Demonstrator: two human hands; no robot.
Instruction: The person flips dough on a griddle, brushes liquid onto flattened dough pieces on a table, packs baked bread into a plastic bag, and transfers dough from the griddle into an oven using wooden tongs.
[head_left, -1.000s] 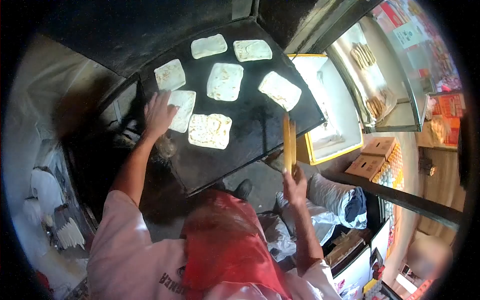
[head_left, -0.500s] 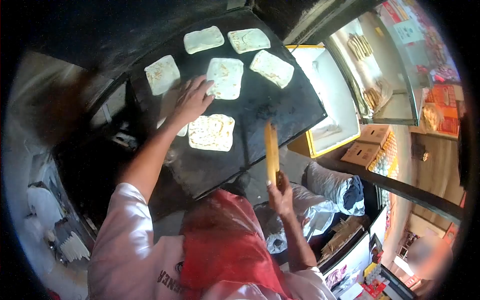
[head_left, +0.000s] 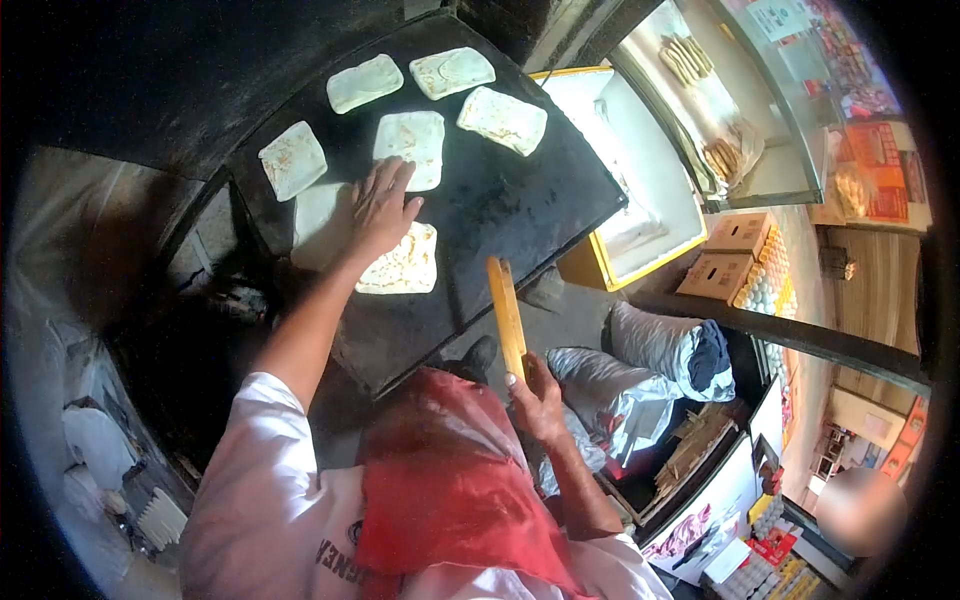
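Several pale, browned rectangular flatbreads lie on a dark griddle [head_left: 500,215]. My left hand [head_left: 382,210], fingers spread, is over the griddle. Its fingertips reach the lower edge of the middle flatbread [head_left: 410,145], and its palm partly covers the browned one [head_left: 405,265] below. Beside the hand on the left is another flatbread [head_left: 318,225]. My right hand [head_left: 538,395] is closed around the lower end of yellow wooden tongs [head_left: 506,318], whose upper end points toward the griddle's front edge.
A white box [head_left: 650,235] with a yellow rim adjoins the griddle's right side. Beyond it stand a glass case [head_left: 770,130] with bread sticks, cartons [head_left: 715,273] and eggs. Silvery wrapped bundles [head_left: 655,345] lie at lower right. A blurred person [head_left: 860,510] is at far right.
My left hand has moved from the left flatbreads over to the middle ones. The tongs in my right hand have shifted left and tilted. The whole view has shifted.
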